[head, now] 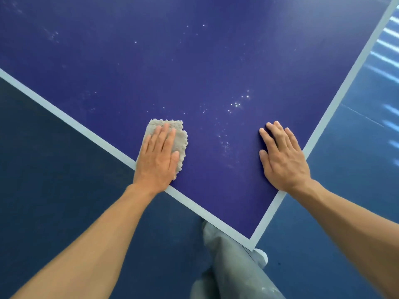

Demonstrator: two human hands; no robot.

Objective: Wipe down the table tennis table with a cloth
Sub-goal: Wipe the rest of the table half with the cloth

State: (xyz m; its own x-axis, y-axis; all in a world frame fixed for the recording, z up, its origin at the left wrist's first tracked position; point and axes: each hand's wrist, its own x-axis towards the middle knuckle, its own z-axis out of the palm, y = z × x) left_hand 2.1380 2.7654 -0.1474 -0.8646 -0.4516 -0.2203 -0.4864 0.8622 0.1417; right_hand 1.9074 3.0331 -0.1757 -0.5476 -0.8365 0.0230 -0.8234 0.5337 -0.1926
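Two hands lie flat on our blue table tennis table (216, 61) near its corner: our left hand (158, 157) presses a beige fluffy cloth (180, 134) with straight fingers beside the white edge line (71, 121); our right hand (282, 158), fingers straight, rests bare.

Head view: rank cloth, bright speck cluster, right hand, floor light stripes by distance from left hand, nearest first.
1. cloth: under the left hand, touching it.
2. bright speck cluster, ahead and to the right, and right hand, across to the right: too close to call.
3. floor light stripes: far right, past the table tennis table edge.
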